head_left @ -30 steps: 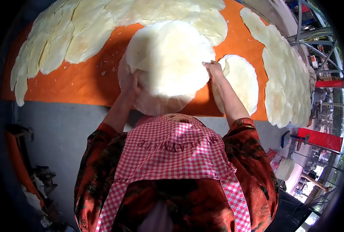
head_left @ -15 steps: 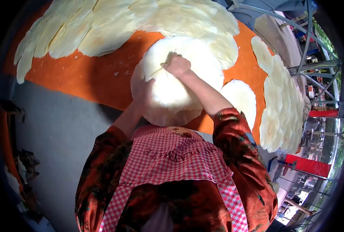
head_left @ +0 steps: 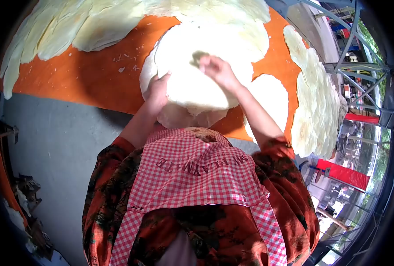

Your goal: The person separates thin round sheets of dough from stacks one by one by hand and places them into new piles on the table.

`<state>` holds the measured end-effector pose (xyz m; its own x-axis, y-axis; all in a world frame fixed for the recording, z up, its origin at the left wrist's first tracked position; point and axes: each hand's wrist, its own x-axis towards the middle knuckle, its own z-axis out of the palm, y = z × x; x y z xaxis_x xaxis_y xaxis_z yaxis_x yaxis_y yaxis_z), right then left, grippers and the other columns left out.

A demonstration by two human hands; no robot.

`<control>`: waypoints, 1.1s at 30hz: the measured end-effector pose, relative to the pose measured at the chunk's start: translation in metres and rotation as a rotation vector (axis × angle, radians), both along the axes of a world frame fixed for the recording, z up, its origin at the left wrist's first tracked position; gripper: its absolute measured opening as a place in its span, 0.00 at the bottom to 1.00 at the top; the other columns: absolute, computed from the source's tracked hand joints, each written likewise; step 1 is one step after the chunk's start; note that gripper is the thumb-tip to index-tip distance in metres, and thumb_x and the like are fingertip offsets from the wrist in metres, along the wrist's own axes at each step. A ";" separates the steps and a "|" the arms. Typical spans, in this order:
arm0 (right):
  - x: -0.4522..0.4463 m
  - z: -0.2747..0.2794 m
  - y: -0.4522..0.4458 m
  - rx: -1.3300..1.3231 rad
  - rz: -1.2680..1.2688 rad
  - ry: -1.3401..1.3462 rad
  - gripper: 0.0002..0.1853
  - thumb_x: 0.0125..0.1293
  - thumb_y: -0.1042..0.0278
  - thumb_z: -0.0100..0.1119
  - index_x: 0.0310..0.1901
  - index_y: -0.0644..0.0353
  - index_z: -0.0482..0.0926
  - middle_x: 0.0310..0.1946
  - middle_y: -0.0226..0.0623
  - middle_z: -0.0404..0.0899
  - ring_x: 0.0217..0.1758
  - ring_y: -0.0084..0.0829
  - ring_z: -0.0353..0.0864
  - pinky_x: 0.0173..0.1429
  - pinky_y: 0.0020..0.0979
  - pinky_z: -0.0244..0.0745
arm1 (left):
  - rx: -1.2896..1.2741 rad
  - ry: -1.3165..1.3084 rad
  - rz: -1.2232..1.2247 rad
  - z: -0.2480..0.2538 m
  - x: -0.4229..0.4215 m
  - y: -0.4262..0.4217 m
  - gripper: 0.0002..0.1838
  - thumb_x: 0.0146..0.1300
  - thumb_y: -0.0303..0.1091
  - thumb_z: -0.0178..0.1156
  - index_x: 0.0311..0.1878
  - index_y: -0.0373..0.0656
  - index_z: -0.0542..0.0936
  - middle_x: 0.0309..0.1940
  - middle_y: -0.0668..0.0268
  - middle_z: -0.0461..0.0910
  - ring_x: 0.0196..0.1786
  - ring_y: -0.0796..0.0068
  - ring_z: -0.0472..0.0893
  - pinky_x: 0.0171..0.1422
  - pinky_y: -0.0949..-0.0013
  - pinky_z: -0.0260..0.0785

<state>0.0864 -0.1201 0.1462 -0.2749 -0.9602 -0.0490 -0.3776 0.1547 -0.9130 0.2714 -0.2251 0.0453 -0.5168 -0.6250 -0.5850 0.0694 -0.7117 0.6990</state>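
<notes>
A stack of thin, round, pale sheets [head_left: 197, 88] lies in bright light near the front edge of the orange surface. My left hand [head_left: 158, 91] is at the stack's left side, its fingers closed around the edge of the upper sheets. Over the middle right of the stack is my right hand [head_left: 219, 71], its fingers bent and blurred, casting a small shadow on the top sheet. Whether those fingertips hold anything cannot be made out. A lower sheet sticks out at the stack's front edge.
Another pale round sheet [head_left: 271, 104] lies just right of the stack. Overlapping sheets [head_left: 104, 26] cover the back and left of the orange surface [head_left: 95, 80], with more rows [head_left: 316, 106] at the right. Metal frames [head_left: 361, 66] stand beyond the right side.
My right hand went from the stack's right edge to over its middle, then lifted slightly with its fingers less tightly closed. My left hand stayed at the left edge. The view has shifted.
</notes>
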 end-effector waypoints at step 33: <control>0.080 -0.024 0.187 0.528 -0.376 -0.467 0.17 0.65 0.56 0.60 0.41 0.65 0.80 0.43 0.44 0.81 0.44 0.34 0.80 0.54 0.33 0.73 | -0.014 0.141 -0.007 0.040 -0.025 -0.012 0.28 0.54 0.21 0.63 0.60 0.41 0.67 0.52 0.58 0.72 0.49 0.58 0.77 0.45 0.61 0.77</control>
